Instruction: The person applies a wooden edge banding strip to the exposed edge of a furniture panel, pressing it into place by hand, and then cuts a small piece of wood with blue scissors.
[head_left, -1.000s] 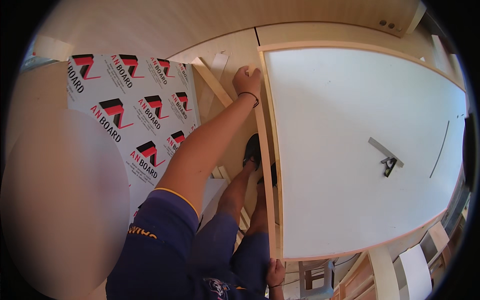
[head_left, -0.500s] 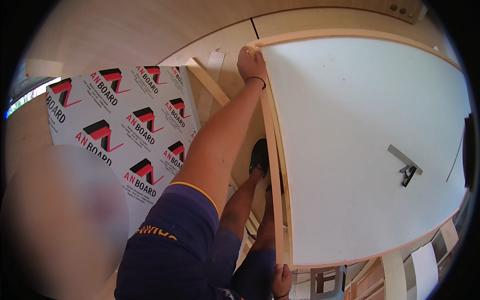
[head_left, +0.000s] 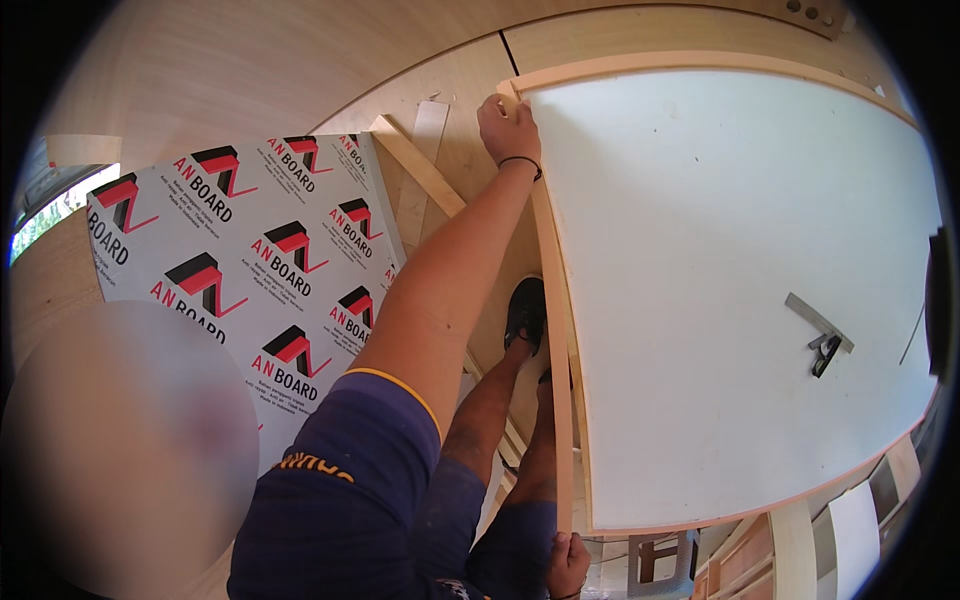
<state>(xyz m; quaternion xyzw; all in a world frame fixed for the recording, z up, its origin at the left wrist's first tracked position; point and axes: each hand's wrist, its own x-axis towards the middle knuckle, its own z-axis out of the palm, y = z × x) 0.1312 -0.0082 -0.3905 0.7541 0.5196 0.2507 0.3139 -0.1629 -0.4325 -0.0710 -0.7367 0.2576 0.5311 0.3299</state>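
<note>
A large white panel is edged along its far side with a pale wooden border. Along its left side runs a long thin wooden strip, with a narrow gap between strip and panel over part of its length. At the panel's far left corner, my left hand is closed around the strip's far end, fingertips partly hidden. Down at the near left corner my right hand grips the other end. A combination square lies on the panel's right half.
A printed grey board leans at the left, beside loose wooden battens. My feet stand between it and the panel. A grey plastic stool and upright boards are at the lower right. A blurred round patch covers the lower left.
The view has shifted slightly, and the panel's far edge appears a little higher. Both hands keep their hold on the strip's ends.
</note>
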